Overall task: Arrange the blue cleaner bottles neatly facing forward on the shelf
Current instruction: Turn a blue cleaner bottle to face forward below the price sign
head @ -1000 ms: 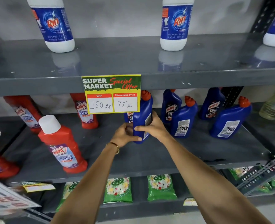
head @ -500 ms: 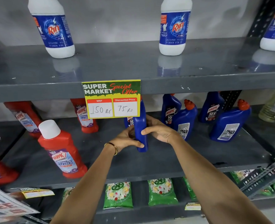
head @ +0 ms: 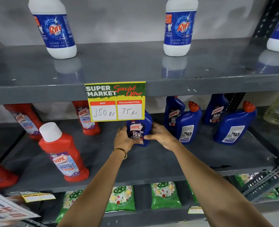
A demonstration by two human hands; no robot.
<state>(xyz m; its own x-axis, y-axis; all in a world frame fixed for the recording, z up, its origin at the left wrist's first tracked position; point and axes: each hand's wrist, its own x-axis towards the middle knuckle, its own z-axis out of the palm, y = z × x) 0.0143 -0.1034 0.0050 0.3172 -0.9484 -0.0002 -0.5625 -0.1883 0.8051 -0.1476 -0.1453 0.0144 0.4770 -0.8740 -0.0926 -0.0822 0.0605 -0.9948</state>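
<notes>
A blue Harpic cleaner bottle [head: 139, 128] stands on the grey middle shelf [head: 152, 159], its front label toward me, its top hidden behind the price card. My left hand [head: 124, 140] grips its left side and my right hand [head: 160, 134] its right side. To the right stand more blue bottles: one at the back [head: 174, 112] shows its front label, one in front of it [head: 188, 126] shows its back label, another at the back [head: 216, 110] faces forward, and the rightmost [head: 234, 126] shows its back label.
A yellow-green price card [head: 115, 101] hangs from the upper shelf edge. Red Harpic bottles [head: 63, 153] stand on the left of the middle shelf. White Rin bottles [head: 53, 28] sit on the top shelf. Green packets [head: 165, 194] lie on the shelf below. A clear oil bottle [head: 278, 108] stands far right.
The blue bottle in my hands has turned from showing its back and side to showing its front label. It now sits lower on the shelf.
</notes>
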